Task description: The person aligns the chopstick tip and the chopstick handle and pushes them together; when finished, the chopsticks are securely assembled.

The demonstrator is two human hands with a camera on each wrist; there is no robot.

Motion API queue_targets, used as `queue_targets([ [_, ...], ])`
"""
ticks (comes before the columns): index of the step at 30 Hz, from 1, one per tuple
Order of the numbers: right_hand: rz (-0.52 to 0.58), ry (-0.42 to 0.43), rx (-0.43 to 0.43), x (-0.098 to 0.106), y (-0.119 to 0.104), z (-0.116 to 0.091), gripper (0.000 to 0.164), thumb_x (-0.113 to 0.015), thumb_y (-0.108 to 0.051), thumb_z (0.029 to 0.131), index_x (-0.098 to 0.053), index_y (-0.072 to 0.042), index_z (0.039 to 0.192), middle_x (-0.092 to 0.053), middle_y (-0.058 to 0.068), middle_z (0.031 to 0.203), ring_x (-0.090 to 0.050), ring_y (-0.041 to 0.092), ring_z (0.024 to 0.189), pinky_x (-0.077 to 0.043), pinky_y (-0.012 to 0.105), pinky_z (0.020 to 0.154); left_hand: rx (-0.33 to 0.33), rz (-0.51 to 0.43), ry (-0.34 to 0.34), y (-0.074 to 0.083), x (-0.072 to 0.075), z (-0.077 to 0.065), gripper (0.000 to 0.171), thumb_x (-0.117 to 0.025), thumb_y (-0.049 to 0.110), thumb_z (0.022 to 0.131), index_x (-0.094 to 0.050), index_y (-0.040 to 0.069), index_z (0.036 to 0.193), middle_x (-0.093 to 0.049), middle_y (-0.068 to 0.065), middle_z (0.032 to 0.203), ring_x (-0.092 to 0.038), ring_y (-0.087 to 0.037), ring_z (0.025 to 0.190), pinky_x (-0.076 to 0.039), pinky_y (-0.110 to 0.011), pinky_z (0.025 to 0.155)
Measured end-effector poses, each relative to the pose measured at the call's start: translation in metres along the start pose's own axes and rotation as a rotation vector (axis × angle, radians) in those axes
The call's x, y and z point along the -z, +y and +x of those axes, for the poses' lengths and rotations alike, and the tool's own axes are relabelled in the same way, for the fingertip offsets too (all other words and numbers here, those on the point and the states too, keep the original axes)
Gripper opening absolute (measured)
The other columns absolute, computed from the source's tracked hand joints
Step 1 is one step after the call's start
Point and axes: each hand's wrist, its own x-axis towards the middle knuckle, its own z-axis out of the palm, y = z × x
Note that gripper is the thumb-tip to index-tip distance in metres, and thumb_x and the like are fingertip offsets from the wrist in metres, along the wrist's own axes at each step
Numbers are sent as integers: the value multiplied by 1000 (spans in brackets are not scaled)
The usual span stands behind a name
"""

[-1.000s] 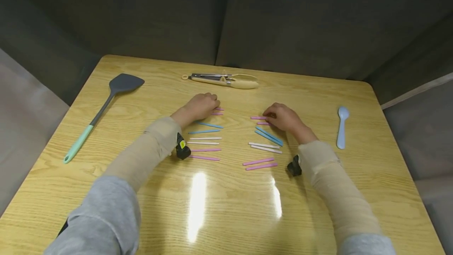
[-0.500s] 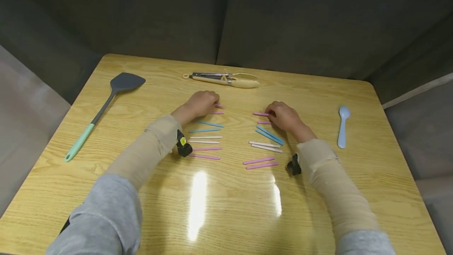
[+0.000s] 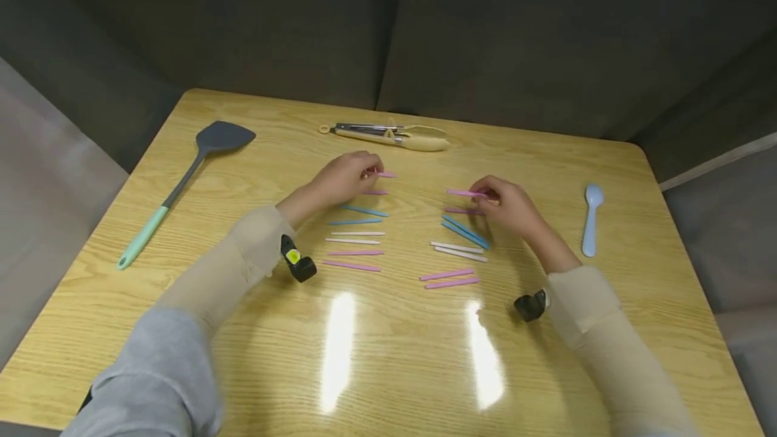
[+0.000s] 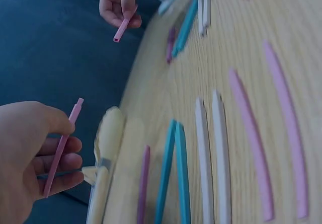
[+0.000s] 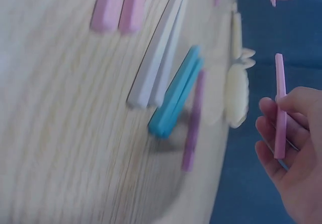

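Note:
My left hand (image 3: 344, 177) pinches a pink chopstick piece (image 4: 60, 153) with a narrower peg at one end, raised off the table. Across from it, my right hand (image 3: 508, 209) pinches another pink chopstick piece (image 5: 280, 108), also raised; its end shows a hole in the left wrist view. Below each hand a single pink piece lies on the table, a left one (image 3: 376, 192) and a right one (image 3: 461, 211). Toward me, both columns continue with pairs: blue pieces (image 3: 364, 210), white pieces (image 3: 358, 233) and pink pieces (image 3: 355, 253) left; blue (image 3: 464, 233), white (image 3: 458, 248) and pink ones (image 3: 449, 274) right.
Cream-tipped tongs (image 3: 419, 139) lie beyond the hands near the far edge. A turner (image 3: 221, 137) with a mint handle is at the left, and a light blue spoon (image 3: 590, 218) at the right. Dark curtains (image 3: 291, 32) hang behind the wooden table (image 3: 413, 356).
Each hand has lifted a pink chopstick piece off the table, leaving one pink piece below it. The right wrist has swung outward to the right, and the left wrist slightly to the left.

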Motion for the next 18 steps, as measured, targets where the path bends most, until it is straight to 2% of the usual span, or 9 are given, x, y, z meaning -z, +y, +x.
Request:
queue_targets([
  [3,72,30,10,0,-8,-11,17,-50,-9,90,-56,0,104,-59,16,98,-55,30,95,-44,44,81,-8,-58,26,10,4,-9,17,-50,17,92,-62,10,101,-58,-3,92,-52,-15,74,-45,-29,66],
  [5,98,54,18,-1,-15,-17,16,-51,-7,89,-57,-1,103,-59,15,95,-55,29,93,-44,42,78,1,-112,49,17,7,-15,16,-52,17,91,-63,10,100,-59,-2,90,-52,-15,74,-44,-28,66],
  [8,122,84,34,-2,-25,-25,14,-52,-6,89,-57,-1,101,-60,13,91,-56,23,88,-45,35,73,38,-223,68,26,13,-24,17,-54,17,90,-64,11,101,-61,-2,91,-52,-15,74,-44,-28,64],
  [11,146,97,44,-2,-36,-32,14,-53,-7,89,-58,-1,100,-60,12,87,-54,16,77,-43,25,62,78,-340,66,34,18,-31,17,-56,15,88,-65,10,101,-62,-3,91,-51,-16,71,-42,-27,61],
  [15,190,97,51,-3,-48,-39,14,-54,-7,88,-59,-1,100,-59,11,83,-48,10,65,-40,21,52,66,-358,56,43,22,-38,16,-58,16,87,-67,7,97,-63,-3,87,-48,-15,66,-40,-26,57],
  [18,195,95,69,-4,-54,-42,14,-55,-8,88,-61,-2,100,-57,9,80,-44,11,61,-38,21,50,12,-331,69,47,20,-42,14,-60,16,86,-68,6,93,-63,-2,82,-47,-13,64,-40,-24,56],
])
